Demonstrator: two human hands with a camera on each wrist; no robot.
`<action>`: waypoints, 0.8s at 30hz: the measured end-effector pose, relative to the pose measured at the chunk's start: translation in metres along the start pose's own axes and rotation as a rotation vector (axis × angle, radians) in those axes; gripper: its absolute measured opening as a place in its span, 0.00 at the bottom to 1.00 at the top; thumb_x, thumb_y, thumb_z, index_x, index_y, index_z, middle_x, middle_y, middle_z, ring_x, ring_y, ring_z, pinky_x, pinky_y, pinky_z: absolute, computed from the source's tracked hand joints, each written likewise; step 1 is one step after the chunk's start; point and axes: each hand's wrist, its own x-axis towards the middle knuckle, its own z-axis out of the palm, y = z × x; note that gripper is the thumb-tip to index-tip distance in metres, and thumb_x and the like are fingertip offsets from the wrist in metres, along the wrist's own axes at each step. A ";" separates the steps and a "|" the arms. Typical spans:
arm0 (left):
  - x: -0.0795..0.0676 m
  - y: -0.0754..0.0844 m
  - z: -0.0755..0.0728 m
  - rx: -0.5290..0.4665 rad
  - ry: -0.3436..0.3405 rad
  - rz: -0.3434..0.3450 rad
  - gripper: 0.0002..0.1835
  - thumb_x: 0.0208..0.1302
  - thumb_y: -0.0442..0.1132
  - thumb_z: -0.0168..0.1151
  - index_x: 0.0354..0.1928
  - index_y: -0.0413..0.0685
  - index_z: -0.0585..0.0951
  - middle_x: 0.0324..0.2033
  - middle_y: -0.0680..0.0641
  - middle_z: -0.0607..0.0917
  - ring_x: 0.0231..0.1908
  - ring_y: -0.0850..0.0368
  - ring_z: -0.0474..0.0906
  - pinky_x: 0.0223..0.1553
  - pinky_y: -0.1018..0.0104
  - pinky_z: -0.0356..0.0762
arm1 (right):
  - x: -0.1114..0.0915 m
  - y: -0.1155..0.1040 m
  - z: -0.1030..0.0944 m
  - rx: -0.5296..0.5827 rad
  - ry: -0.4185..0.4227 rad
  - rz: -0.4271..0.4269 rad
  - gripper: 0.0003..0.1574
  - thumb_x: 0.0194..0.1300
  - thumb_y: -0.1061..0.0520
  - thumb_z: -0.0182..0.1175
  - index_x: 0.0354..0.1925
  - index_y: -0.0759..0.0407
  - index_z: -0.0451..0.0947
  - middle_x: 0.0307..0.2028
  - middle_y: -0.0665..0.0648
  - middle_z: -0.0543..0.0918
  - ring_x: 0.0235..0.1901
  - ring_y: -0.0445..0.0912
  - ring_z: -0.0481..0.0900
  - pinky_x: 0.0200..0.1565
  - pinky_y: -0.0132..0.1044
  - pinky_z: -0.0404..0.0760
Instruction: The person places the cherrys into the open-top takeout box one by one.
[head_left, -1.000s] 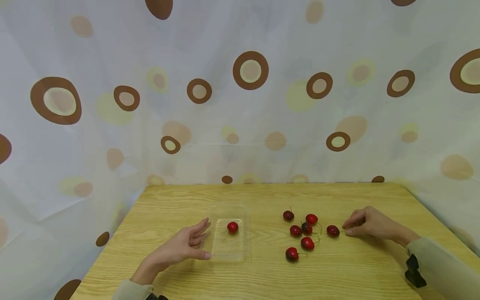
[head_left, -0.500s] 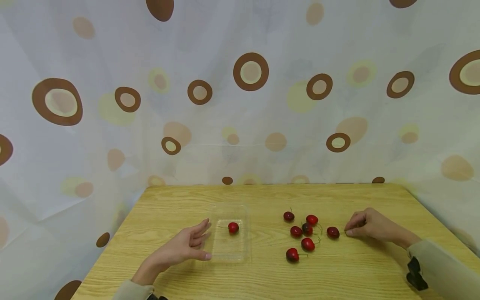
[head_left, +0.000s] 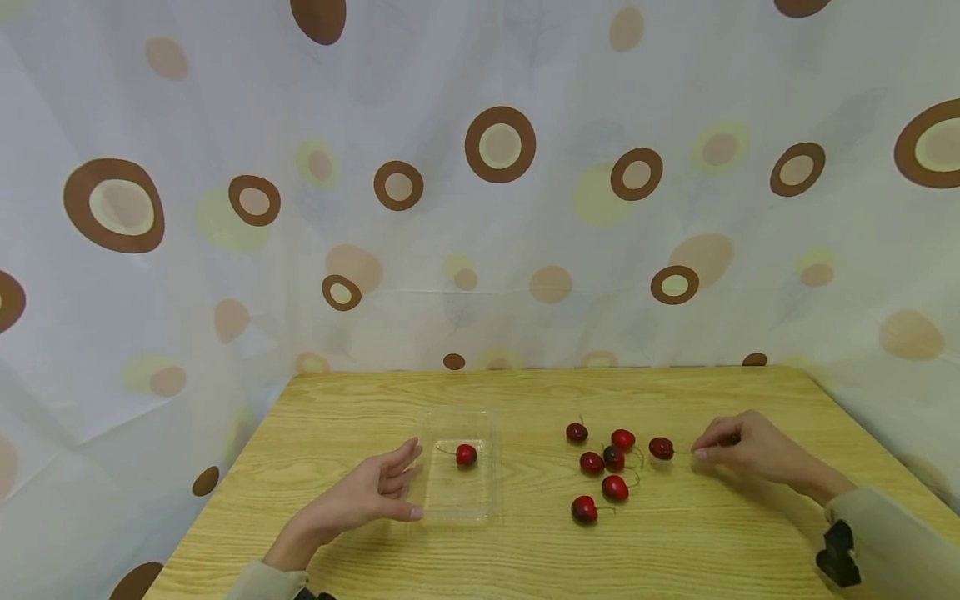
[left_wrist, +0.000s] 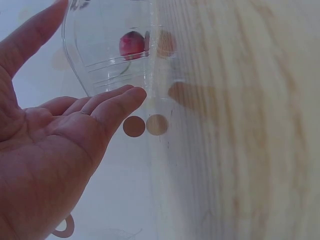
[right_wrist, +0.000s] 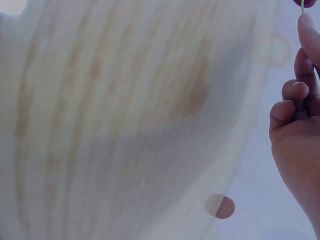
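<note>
In the head view, my right hand (head_left: 761,454) pinches the thin stem of a dark red cherry (head_left: 661,448), which hangs just off the table to the left of the fingertips. The right wrist view shows my thumb and finger on a green stem (right_wrist: 302,7), the cherry mostly cut off by the frame. A clear plastic tray (head_left: 453,502) stands left of centre with a single red cherry (head_left: 466,455) inside. My left hand (head_left: 363,496) is held at the tray's left side, fingers and thumb apart; whether it touches the tray I cannot tell.
Several loose cherries with stems, among them a front one (head_left: 584,509) and a back one (head_left: 577,432), lie on the wooden table (head_left: 525,567) between the tray and my right hand. A patterned curtain (head_left: 465,317) hangs behind and along the sides.
My right hand has taken the cherry's stem between its fingertips and raised the cherry slightly off the table. The cherry in the tray has turned, its stem now pointing left. My left hand stays put.
</note>
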 end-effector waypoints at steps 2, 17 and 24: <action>0.000 0.001 0.000 -0.004 -0.002 -0.001 0.55 0.72 0.34 0.69 0.83 0.35 0.37 0.82 0.31 0.42 0.79 0.33 0.46 0.75 0.43 0.53 | 0.002 -0.005 -0.002 0.001 0.008 0.003 0.07 0.73 0.63 0.67 0.44 0.63 0.91 0.40 0.55 0.89 0.38 0.41 0.84 0.38 0.34 0.82; -0.003 0.004 -0.001 0.002 0.005 0.016 0.55 0.72 0.33 0.69 0.82 0.32 0.37 0.81 0.29 0.42 0.78 0.31 0.46 0.74 0.41 0.53 | 0.043 -0.051 0.014 0.063 0.008 0.004 0.10 0.74 0.57 0.68 0.46 0.61 0.91 0.42 0.54 0.89 0.40 0.45 0.84 0.40 0.39 0.83; -0.001 0.004 0.000 -0.005 0.005 0.017 0.55 0.72 0.33 0.69 0.83 0.32 0.37 0.81 0.29 0.42 0.78 0.31 0.46 0.74 0.41 0.53 | 0.073 -0.074 0.037 0.135 -0.029 -0.034 0.07 0.73 0.58 0.69 0.43 0.59 0.92 0.40 0.57 0.88 0.36 0.47 0.81 0.39 0.40 0.82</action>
